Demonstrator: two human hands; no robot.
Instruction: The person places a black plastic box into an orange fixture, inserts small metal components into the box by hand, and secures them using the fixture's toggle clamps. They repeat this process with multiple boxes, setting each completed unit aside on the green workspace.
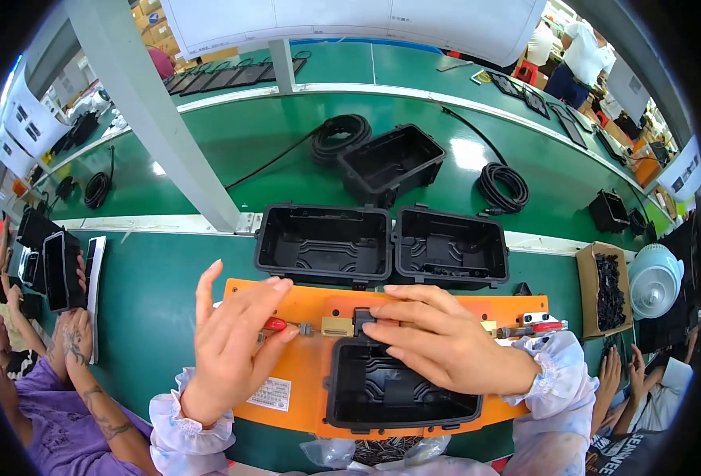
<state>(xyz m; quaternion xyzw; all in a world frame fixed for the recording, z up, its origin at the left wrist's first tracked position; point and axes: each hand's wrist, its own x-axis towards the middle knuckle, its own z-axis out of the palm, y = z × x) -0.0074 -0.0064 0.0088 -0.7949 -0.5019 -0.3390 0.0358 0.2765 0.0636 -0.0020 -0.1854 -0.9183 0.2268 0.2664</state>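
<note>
My left hand [235,341] was raised over the left end of the orange fixture [307,404], its fingers apart and half bent, the thumb and fingertips around a red handle [275,324]; I cannot tell whether they gripped it. My right hand [458,341] lay palm down with the fingers stretched out, the tips on a small black piece [363,316] beside a brass block [337,326].

Under that hand was the black box [341,397], its hollow side up, on the near part of the fixture. A white label [271,394] was on the fixture to the box's left, and a second red handle [549,326] lay toward the right end.

Just behind the fixture, two more boxes [323,250] stood side by side on the green bench [148,309]. Farther back, a tilted box [394,163] sat between two coiled cables [503,189]. To my right, a carton [627,327] of black parts [608,289] stood beside a pale blue fan [657,289]. A co-worker in purple [69,420] sat to my left.
</note>
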